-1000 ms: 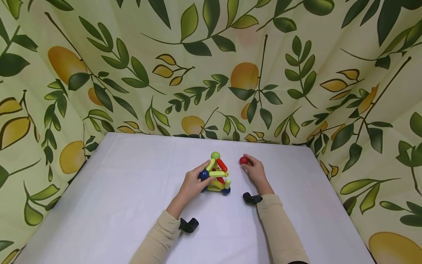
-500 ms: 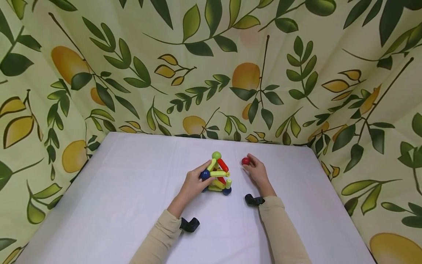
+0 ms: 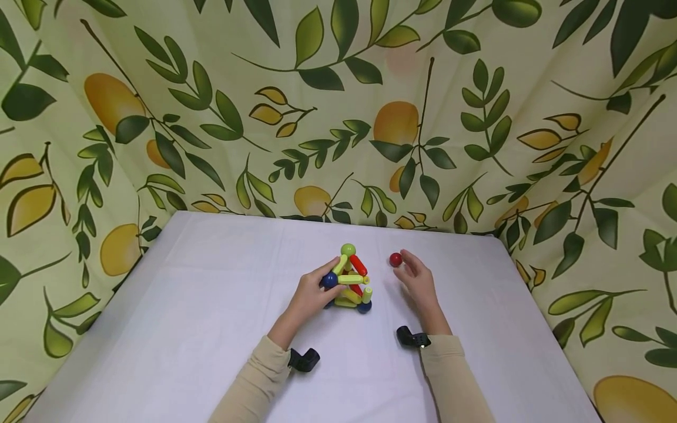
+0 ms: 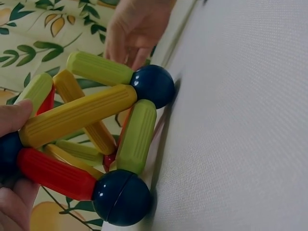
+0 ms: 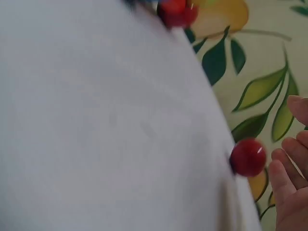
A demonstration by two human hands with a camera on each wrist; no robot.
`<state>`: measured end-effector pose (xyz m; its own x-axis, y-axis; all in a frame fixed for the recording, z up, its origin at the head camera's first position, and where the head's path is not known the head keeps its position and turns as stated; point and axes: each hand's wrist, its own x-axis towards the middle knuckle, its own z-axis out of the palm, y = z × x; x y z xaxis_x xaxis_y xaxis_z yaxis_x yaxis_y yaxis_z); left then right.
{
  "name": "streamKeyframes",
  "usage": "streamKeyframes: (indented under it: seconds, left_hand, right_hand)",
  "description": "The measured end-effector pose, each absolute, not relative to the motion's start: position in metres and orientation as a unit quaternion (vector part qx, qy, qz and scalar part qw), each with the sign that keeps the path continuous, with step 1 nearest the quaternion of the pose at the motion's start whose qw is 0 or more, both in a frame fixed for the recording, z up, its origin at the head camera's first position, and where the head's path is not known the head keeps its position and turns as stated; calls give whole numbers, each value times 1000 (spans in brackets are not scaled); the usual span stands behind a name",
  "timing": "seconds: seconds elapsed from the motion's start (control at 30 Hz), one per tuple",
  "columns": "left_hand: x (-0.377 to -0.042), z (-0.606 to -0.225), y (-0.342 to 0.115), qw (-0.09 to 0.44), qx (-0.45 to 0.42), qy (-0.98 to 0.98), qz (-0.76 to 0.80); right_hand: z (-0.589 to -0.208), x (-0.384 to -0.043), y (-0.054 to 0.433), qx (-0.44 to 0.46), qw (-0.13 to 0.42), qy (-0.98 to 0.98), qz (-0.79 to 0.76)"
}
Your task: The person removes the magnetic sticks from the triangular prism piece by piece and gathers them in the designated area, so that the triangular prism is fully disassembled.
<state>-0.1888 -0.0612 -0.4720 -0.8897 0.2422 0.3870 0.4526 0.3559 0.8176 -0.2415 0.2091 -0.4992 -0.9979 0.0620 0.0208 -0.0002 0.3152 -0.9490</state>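
Note:
My left hand (image 3: 308, 298) grips a magnetic ball-and-rod structure (image 3: 351, 279) by a dark blue ball (image 3: 329, 280) on its left side. Thumb and fingers lie around that ball in the left wrist view. Green, yellow and red rods (image 4: 57, 174) join the balls, and a light green ball (image 3: 348, 250) tops the structure. Two lower blue balls (image 4: 121, 198) sit at the table surface. To the right, a loose red ball (image 3: 395, 259) rests on the table. My right hand (image 3: 421, 286) is just beside it, fingers spread apart, with a gap to the ball in the right wrist view.
A white cloth covers the table (image 3: 211, 329). Its back edge meets a leaf-and-fruit patterned curtain (image 3: 328, 147), which also hangs along both sides. Black wrist cameras (image 3: 304, 360) protrude from both sleeves.
My right hand has let go of the red ball and drawn back slightly to the right, its fingers opening. The left hand keeps its hold on the structure.

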Motion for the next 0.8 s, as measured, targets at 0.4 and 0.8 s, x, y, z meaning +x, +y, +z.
streamKeyframes:
  seconds: [0.4, 0.8]
  left_hand:
    - [-189, -468, -63, 74, -207, -820, -529]
    - [-190, -471, -63, 94, -221, -820, -519]
  right_hand:
    - [-430, -177, 158, 150, 62, -773, 613]
    - [-458, -179, 143, 212, 111, -792, 562]
